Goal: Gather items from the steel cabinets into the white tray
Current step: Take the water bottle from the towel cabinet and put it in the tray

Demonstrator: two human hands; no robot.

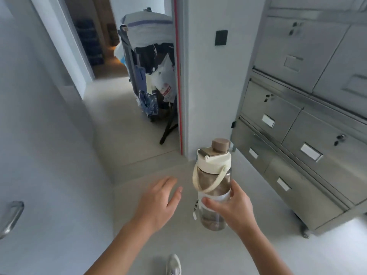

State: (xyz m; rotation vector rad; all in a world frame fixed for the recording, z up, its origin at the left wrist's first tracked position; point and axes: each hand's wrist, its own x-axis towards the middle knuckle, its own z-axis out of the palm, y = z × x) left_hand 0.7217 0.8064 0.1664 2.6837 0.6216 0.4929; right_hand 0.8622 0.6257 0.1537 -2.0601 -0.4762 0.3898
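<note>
Clear smoky plastic water bottle with cream lid, upright in the right hand.
Fingers wrap its lower body, just beside the steel cabinets; left hand hovers spread, holding nothing.

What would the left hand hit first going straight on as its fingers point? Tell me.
Probably the white wall corner by the doorway; the left hand points left of the bottle. Depth is unclear; the floor may come first.
</note>
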